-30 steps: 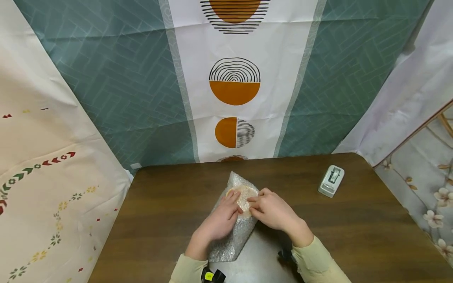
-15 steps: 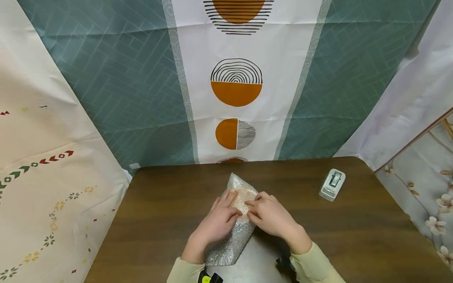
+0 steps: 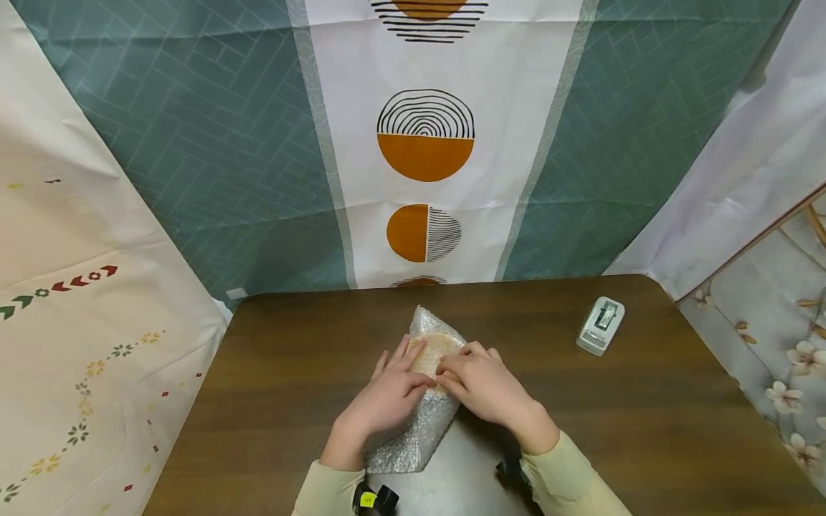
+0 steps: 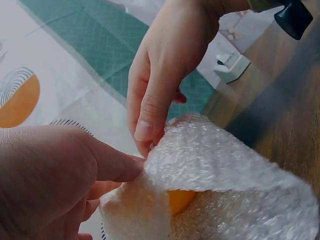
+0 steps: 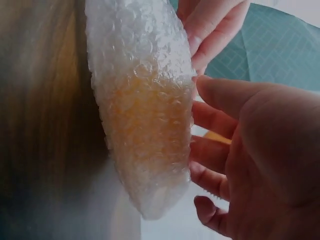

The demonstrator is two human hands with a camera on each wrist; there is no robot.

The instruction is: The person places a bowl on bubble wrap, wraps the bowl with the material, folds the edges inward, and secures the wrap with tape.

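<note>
Left hand (image 3: pixel 386 398) lies on the bubble wrap (image 3: pixel 409 441), fingers extended; right hand (image 3: pixel 487 387) pinches its edge. Orange item (image 4: pixel 181 201) inside, partly covered. White device (image 3: pixel 601 326) well right on table (image 3: pixel 290 401).

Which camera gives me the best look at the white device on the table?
The head view: the white device shows whole there, from above, with nothing covering it. The left wrist view shows it hazily, beyond the right hand; the right wrist view doesn't show it.
</note>
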